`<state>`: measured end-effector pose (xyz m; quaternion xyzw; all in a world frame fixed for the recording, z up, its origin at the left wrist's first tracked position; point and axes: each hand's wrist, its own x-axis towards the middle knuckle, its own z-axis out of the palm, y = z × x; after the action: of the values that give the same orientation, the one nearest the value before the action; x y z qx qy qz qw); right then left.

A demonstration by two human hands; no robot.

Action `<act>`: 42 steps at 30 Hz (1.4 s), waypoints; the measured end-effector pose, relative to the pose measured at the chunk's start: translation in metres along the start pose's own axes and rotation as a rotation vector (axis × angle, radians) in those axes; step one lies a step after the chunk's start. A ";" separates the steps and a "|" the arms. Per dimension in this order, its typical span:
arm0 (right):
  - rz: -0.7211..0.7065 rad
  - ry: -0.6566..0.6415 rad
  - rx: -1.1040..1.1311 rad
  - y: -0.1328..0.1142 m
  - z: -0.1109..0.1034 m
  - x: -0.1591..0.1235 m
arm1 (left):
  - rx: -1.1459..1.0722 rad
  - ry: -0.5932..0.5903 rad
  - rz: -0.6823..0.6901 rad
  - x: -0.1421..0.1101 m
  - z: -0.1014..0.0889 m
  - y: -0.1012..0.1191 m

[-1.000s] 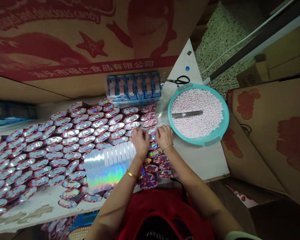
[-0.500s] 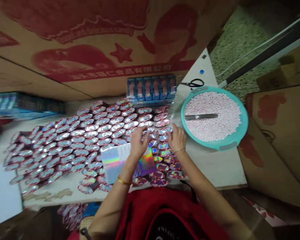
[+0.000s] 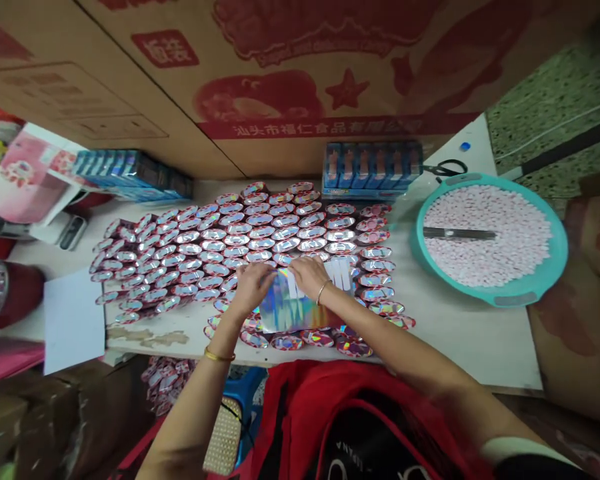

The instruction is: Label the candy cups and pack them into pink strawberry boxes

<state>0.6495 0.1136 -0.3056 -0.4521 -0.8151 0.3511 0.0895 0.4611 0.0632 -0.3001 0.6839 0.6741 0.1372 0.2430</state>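
A holographic sticker sheet (image 3: 293,310) lies over the near rows of shiny oval tins (image 3: 240,237) that cover the white table (image 3: 460,340). My left hand (image 3: 250,285) rests on the sheet's left edge, fingers curled on it. My right hand (image 3: 309,273) is on the sheet's upper part by its white peeled strips, fingers pinched together; what they hold is too small to make out. Both wrists wear gold bangles.
A teal basin (image 3: 525,293) of pink-white candies with a metal scoop stands at the right. Blue boxes (image 3: 373,167) and scissors (image 3: 447,168) sit at the back against big printed cartons (image 3: 290,80). More blue packs (image 3: 130,175) and a white sheet (image 3: 73,320) lie left.
The view has swung left, so the basin sits further right. The sticker sheet and both hands have shifted right across the tins; my right hand moved from the tins onto the sheet.
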 end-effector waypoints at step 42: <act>-0.091 0.260 0.473 0.028 0.014 -0.022 | -0.632 0.668 -0.159 -0.041 -0.014 0.070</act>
<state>0.6746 0.0988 -0.3304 -0.4229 -0.7115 0.4664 0.3121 0.5111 0.0268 -0.2465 0.4409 0.6907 0.5296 0.2190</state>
